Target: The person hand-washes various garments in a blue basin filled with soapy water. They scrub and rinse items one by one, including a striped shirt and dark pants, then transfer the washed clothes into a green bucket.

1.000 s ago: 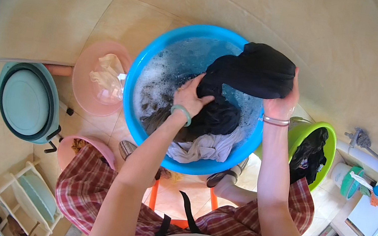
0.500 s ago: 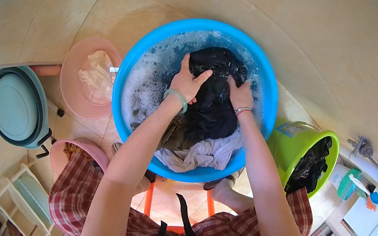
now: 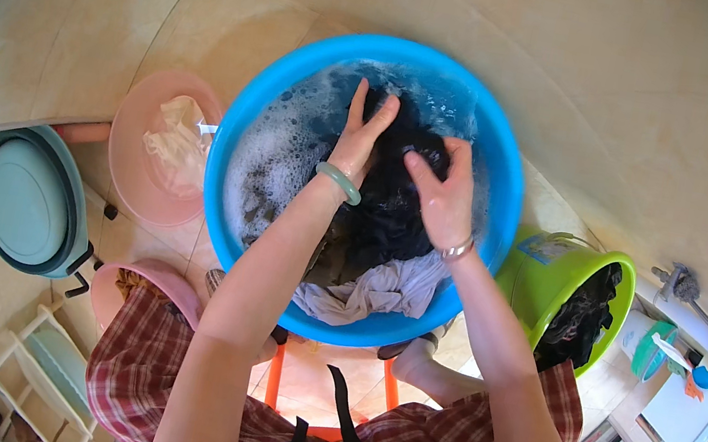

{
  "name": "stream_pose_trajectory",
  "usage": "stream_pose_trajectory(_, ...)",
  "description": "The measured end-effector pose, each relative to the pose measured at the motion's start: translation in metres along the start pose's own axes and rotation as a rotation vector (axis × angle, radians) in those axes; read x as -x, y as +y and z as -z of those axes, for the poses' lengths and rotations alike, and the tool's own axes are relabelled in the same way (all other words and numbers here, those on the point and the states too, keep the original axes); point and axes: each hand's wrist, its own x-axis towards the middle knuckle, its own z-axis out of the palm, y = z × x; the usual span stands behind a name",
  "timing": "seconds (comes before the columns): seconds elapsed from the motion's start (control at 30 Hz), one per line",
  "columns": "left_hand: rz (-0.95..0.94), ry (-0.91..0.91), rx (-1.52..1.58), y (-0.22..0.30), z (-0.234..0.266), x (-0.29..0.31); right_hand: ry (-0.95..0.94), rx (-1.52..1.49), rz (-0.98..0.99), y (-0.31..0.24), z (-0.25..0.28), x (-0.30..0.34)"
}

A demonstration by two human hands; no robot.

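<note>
- My right hand (image 3: 447,202) is clamped on the black cloth (image 3: 388,218), thumb over a bunched fold.
- My left hand (image 3: 355,143) touches it towards eleven o'clock, thumb and forefinger apart; whether its hidden fingers grip, I can't tell.
- The black cloth lies mid-tub in the blue tub (image 3: 504,212).
- Suds (image 3: 279,137): ten o'clock.
- Green bucket (image 3: 543,275): four o'clock, outside.

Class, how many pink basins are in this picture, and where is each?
2: one pink basin left of the blue tub, holding pale cloth; another pink basin nearer the wearer, partly covered by plaid fabric. Others may be hidden.
</note>
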Motion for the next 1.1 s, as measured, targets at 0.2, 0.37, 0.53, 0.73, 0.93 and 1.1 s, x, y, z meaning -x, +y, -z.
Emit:
stream_pose_trajectory(0.2,0.215,-0.238,0.452,0.019,-0.006,0.026,-0.167,0.294,0.357,-0.074,-0.018,0.055)
stream_pose_trajectory(0.37,0.075,-0.205,0.284,0.012,-0.016,0.04,-0.057,0.559,0.527,-0.081,-0.044,0.061)
stream_pose_trajectory(0.53,0.163,-0.476,0.576,-0.007,0.014,0.026,0.081,0.461,0.504,-0.08,-0.061,0.05)
stream_pose_trajectory(0.73,-0.058,0.095,0.354,-0.009,0.003,0.047,0.161,0.142,0.466,-0.053,-0.058,0.014)
stream_pose_trajectory(0.93,0.092,0.344,-0.028,0.01,-0.012,0.047,0.124,0.405,0.096,0.04,-0.03,-0.043)
stream_pose_trajectory(1.1,-0.066,0.121,-0.051,0.019,0.027,0.015,0.268,0.394,0.161,0.101,-0.011,-0.05)
